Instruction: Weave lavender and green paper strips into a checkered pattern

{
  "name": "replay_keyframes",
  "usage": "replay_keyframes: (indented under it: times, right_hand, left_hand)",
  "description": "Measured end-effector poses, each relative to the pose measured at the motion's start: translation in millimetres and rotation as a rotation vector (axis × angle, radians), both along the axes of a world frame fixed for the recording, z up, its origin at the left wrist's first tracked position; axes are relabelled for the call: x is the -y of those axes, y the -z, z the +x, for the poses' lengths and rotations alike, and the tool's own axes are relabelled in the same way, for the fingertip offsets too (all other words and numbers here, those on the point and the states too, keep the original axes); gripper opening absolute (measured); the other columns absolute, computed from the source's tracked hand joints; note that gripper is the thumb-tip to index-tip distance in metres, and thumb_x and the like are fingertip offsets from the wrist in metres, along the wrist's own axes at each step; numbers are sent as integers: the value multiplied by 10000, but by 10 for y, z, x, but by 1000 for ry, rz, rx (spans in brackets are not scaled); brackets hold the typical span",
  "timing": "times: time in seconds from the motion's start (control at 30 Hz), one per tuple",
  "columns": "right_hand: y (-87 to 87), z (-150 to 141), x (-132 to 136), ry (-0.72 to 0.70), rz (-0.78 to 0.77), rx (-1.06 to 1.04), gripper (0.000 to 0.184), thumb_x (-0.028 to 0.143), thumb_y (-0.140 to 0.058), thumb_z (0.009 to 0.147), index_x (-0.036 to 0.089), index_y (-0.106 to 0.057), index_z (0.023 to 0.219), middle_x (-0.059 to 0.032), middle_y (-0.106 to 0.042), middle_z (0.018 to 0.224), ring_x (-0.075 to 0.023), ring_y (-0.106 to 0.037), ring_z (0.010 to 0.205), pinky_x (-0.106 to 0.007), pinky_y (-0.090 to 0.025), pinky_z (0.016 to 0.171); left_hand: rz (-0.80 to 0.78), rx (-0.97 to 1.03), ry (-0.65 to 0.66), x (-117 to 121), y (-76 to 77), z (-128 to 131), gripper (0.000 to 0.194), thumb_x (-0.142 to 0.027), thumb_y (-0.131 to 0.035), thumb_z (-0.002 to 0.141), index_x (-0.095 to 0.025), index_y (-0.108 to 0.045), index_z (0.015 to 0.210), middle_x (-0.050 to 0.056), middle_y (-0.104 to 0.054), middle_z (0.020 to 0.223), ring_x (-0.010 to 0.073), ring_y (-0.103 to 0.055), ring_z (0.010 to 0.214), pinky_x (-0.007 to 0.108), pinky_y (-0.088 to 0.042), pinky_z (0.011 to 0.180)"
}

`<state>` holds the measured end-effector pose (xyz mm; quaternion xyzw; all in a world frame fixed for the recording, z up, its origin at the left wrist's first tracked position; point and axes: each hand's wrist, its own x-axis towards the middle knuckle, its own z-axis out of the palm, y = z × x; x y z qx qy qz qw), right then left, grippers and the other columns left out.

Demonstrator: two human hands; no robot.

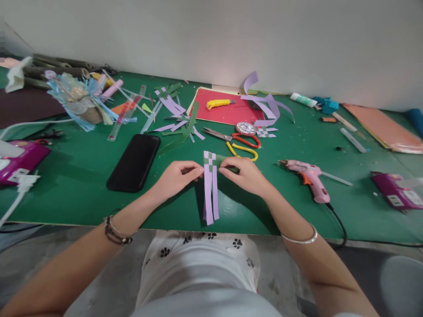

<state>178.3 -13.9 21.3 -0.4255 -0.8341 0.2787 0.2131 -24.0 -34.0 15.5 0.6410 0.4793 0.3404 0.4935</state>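
Note:
A small weave of lilac and green paper strips (210, 176) lies on the green table (79, 185) just in front of me, its lilac ends trailing toward the table's near edge. My left hand (178, 176) pinches the weave's left side with curled fingers. On the other side, my right hand (246, 175) is closed on the green strips that stick out to the right. A checkered patch shows at the top of the weave, between the two hands.
A black phone (135, 162) lies to the left, scissors (233, 141) just behind the weave, a pink glue gun (306, 174) to the right. Loose strips (173, 110), a red sheet (228, 112) with a yellow cutter (218, 104), and purple devices (20, 160) fill the rest.

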Motion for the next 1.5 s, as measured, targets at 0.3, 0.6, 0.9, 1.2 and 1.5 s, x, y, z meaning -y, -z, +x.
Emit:
replay_keyframes:
  times: [0.3,0.6,0.9,1.2,1.5]
  right_hand:
    - [-21,8,-9,-27,11,5,163,253,-455,810,168,-540,700,-9,-576,683,-102,-477,620,-223,-337,588]
    - [14,11,-23,-9,-67,-42,162,247,-443,787,177,-463,643,25,-484,615,-83,-408,575,-218,-305,547]
    - [40,-50,-41,158,117,-99,219,352,-554,734,183,-525,871,-66,-573,914,-183,-494,883,-326,-360,781]
    - [-235,-177,-184,-18,-251,-67,182,319,-551,712,158,-514,637,35,-473,604,-82,-399,571,-235,-307,558]
    - [-297,-224,-215,-2,-154,-114,219,315,-501,758,160,-467,607,57,-362,561,-65,-312,539,-225,-244,513]
  left_hand:
    - [19,-20,1,-91,44,-7,246,-400,-559,708,-156,-591,691,-1,-601,644,114,-539,586,231,-453,596]
    - [130,-141,-34,-67,52,-10,200,-354,-479,760,-174,-515,680,-35,-489,552,95,-468,485,205,-380,479]
    - [194,-185,8,-71,79,27,195,-345,-427,767,-177,-475,681,-11,-524,672,122,-508,607,227,-404,561]
    - [323,-195,16,-95,-40,54,158,-318,-429,747,-180,-469,681,-14,-515,660,120,-481,618,211,-381,570]
    - [210,-201,62,-181,-111,98,291,-424,-450,711,-159,-509,607,-37,-458,526,99,-387,501,203,-307,468]
